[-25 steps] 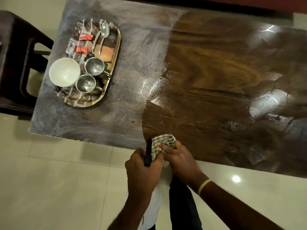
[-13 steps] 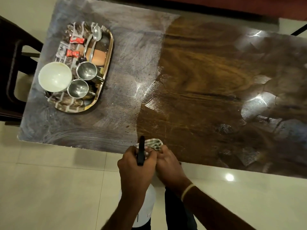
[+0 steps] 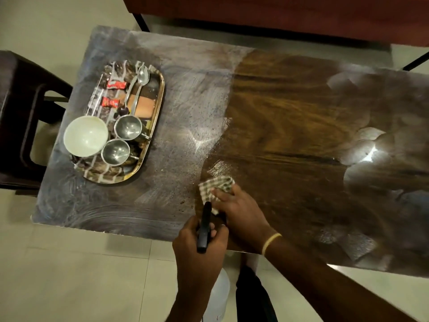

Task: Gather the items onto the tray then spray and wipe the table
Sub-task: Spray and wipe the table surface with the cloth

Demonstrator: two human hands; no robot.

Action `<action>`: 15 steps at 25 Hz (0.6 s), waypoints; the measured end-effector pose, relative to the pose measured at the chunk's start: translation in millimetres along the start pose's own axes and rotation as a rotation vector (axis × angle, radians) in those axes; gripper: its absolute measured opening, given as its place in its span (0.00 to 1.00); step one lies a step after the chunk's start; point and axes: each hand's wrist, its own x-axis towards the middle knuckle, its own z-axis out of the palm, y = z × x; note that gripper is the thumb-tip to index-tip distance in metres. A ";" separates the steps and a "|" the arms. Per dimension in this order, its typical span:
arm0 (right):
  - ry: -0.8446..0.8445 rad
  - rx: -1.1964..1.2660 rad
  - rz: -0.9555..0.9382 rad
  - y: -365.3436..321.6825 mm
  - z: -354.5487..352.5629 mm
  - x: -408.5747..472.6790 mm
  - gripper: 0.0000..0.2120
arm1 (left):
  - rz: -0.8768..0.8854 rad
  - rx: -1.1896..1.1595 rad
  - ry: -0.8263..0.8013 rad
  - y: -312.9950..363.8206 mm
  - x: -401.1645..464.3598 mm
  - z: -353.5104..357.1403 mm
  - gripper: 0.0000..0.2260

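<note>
My right hand [image 3: 239, 212] presses a checked cloth [image 3: 216, 185] flat on the wooden table [image 3: 290, 126] near its front edge. My left hand [image 3: 199, 249] grips the black head of a spray bottle [image 3: 204, 228], whose white body [image 3: 217, 296] hangs below the table edge. A steel tray [image 3: 160, 89] at the table's left end holds a white bowl [image 3: 86, 135], two steel cups [image 3: 127, 126], a spoon [image 3: 142, 76] and two red wrappers [image 3: 116, 84]. The table's left half looks grey and streaked, the middle dark and glossy.
A dark chair [image 3: 18, 117] stands against the table's left end. A red-brown piece of furniture [image 3: 278, 12] runs along the far side. Pale floor tiles [image 3: 81, 275] lie in front. The table's right part carries dull round patches.
My right hand has pushed the cloth away from the front edge, farther onto the table. The left hand with the bottle stays near the edge. The view has shifted.
</note>
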 end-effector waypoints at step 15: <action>0.195 0.045 0.253 77.8 -29.4 27.4 0.25 | 0.440 -0.127 -0.012 56.4 77.0 41.0 0.08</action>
